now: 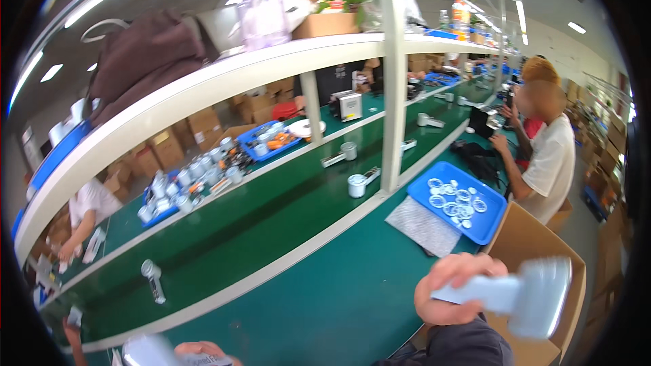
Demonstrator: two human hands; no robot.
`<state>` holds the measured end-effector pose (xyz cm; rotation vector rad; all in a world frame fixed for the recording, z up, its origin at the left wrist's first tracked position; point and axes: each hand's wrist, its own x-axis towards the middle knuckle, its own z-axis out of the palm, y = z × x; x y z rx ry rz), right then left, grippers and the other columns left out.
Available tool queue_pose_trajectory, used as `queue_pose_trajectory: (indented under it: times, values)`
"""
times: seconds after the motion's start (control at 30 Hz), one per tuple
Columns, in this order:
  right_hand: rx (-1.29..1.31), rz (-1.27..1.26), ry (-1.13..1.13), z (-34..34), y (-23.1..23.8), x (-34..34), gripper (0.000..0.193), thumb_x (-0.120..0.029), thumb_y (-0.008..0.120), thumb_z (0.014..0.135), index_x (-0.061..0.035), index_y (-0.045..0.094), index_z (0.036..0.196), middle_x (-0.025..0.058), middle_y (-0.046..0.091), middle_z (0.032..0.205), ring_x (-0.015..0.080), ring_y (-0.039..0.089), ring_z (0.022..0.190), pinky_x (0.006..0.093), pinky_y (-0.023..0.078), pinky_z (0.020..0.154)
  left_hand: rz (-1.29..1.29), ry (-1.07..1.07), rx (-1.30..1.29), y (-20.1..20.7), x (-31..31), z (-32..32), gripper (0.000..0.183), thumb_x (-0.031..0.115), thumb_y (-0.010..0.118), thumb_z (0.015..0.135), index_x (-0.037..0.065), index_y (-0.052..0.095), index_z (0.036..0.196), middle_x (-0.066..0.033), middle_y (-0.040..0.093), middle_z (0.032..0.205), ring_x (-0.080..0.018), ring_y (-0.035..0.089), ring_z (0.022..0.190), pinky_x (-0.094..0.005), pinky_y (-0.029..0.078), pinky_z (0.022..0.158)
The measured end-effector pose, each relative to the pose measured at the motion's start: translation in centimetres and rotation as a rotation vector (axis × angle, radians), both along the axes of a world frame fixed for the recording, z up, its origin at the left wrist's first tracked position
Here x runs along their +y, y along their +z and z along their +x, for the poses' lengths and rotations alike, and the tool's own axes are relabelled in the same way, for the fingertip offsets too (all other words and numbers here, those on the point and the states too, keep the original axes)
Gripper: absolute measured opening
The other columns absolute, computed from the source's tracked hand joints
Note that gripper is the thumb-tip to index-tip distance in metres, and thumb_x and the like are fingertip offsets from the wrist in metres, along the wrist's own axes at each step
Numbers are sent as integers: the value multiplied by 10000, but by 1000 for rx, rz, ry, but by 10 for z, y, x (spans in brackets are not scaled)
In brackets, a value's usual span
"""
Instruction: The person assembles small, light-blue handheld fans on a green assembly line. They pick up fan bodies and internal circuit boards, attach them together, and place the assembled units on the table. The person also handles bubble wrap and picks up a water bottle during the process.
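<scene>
My right hand [451, 283] is closed around the flat handle of a pale blue-white handheld device with a wide cylindrical head [544, 298]. Motion blurs it, and it is held over the open cardboard box [525, 230] at the right. At the lower edge my left hand [202, 348] shows only in part, its fingers wrapped round a second white handheld device [148, 352]. That one is blurred and cut off by the picture's edge. Below both hands lies the green worktable [305, 305].
A blue tray [494, 230] holds several clear round parts beside a bubble-wrap sheet [422, 225]. Similar devices ride the green conveyor belt [271, 230] beyond a pale rail. A white post [392, 95] supports the overhead shelf [271, 64]. A co-worker [546, 156] is at the right.
</scene>
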<state>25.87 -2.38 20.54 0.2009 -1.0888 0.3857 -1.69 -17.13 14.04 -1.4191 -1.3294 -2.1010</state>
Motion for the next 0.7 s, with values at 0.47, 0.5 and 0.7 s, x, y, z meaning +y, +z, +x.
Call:
queue_pose_trajectory:
  times: [0.47,0.5,0.7]
  values:
    - [91,105,-88,-37,-25,13,461,-354,628,778,-72,403,1065,49,484,736,170,494,570,273,393,459,460,-114,-20,-22,18,1,374,161,583,766,-36,376,1007,-127,479,841,-153,463,577,-219,360,469]
    - [-6,121,-51,-40,-31,23,459,-334,613,792,-57,400,1090,57,486,739,167,493,564,267,391,459,654,13,102,5,34,11,421,141,577,755,-31,380,1086,-146,511,881,-149,465,541,-200,371,450]
    - [-534,-433,33,-55,-29,19,543,-314,524,859,29,331,1232,108,489,782,154,486,596,259,413,497,84,-80,-87,-7,51,11,497,276,634,791,-3,376,1112,-155,527,904,-131,487,551,-216,403,442]
